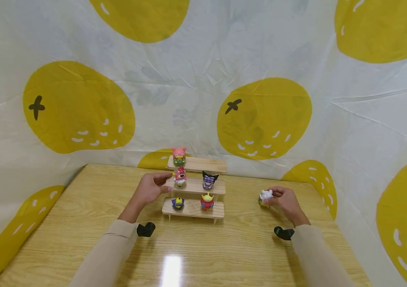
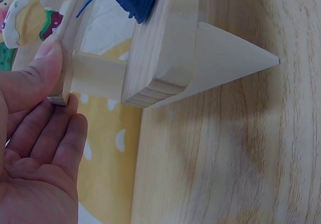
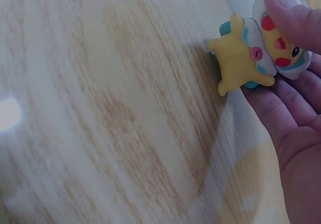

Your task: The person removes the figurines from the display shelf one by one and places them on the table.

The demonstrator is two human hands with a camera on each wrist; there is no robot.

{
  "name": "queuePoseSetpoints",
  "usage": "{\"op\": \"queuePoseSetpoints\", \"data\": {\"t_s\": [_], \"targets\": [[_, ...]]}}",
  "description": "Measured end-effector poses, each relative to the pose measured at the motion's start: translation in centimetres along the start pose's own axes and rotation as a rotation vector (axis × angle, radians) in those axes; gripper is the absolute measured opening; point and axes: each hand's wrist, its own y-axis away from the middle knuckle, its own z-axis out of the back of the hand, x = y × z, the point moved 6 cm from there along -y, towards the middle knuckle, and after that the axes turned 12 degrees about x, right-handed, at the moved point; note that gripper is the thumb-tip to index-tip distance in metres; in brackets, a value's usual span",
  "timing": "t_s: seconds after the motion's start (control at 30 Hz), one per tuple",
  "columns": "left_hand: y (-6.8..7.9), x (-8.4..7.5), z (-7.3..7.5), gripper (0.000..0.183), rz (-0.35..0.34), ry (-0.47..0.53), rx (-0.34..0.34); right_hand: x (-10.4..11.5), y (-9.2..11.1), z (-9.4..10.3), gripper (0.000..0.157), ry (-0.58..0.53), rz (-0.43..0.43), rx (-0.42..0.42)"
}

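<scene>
At the left end of a three-tier wooden display stand (image 1: 200, 164), my left hand (image 1: 149, 189) pinches the middle tier, its thumb (image 2: 42, 71) on the upper side and its fingers beneath. My right hand (image 1: 285, 201) holds a yellow figurine (image 3: 238, 66) with red cheeks and a white hood, close to the table right of the stand. On the middle tier sit a pink bear figurine (image 1: 180, 175) and a black-and-purple figurine (image 1: 208, 181). The bottom tier carries a yellow-and-blue figurine (image 1: 178, 203) and a three-eyed alien figurine (image 1: 207, 202) in red.
A pink-headed figurine (image 1: 179, 156) stands at the left of the top tier. Around the wooden table (image 1: 232, 247) hangs a white cloth (image 1: 175, 99) printed with yellow fruit, close behind the stand. Black wrist mounts (image 1: 146, 229) sit below both hands.
</scene>
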Motion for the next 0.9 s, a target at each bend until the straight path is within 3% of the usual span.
{"op": "queuePoseSetpoints", "data": {"t_s": [0.33,0.67,0.9], "targets": [[0.0,0.0,0.1,0.05,0.003,0.014,-0.004,0.2,0.5,-0.1,0.065,-0.009,0.041,0.044],[-0.1,0.1,0.1,0.049,0.011,0.013,-0.007,1.3,0.8,0.4,0.061,0.0,0.102,0.047],[0.0,0.1,0.1,0.048,0.009,0.014,-0.012,3.4,0.7,1.5,0.061,-0.079,0.124,-0.017]]}}
